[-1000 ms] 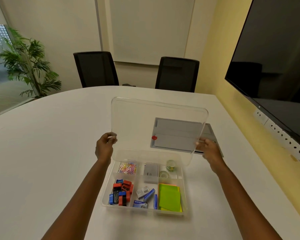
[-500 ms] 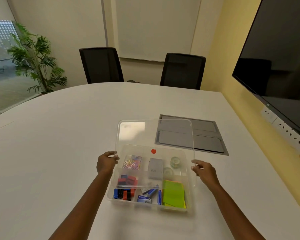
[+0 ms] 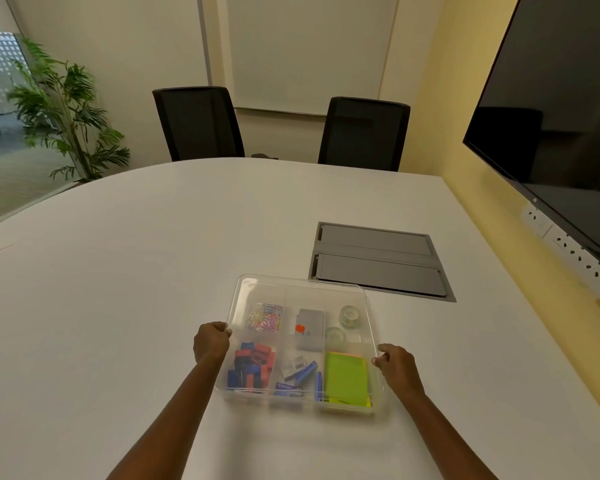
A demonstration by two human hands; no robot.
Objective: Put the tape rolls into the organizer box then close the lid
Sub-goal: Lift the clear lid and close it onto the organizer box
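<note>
- The left hand (image 3: 211, 342) curls its fingers around the left edge of the clear lid (image 3: 300, 296).
- The right hand (image 3: 395, 364) pinches the lid's right edge, forearm angled inward.
- The lid lies flat over the organizer box (image 3: 297, 405) on the white table (image 3: 118, 289).
- Two tape rolls (image 3: 349, 315) sit in the far right compartment.

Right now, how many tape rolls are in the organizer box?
2: one tape roll in the far right compartment, the second tape roll just nearer in the same compartment. None seems hidden.
</note>
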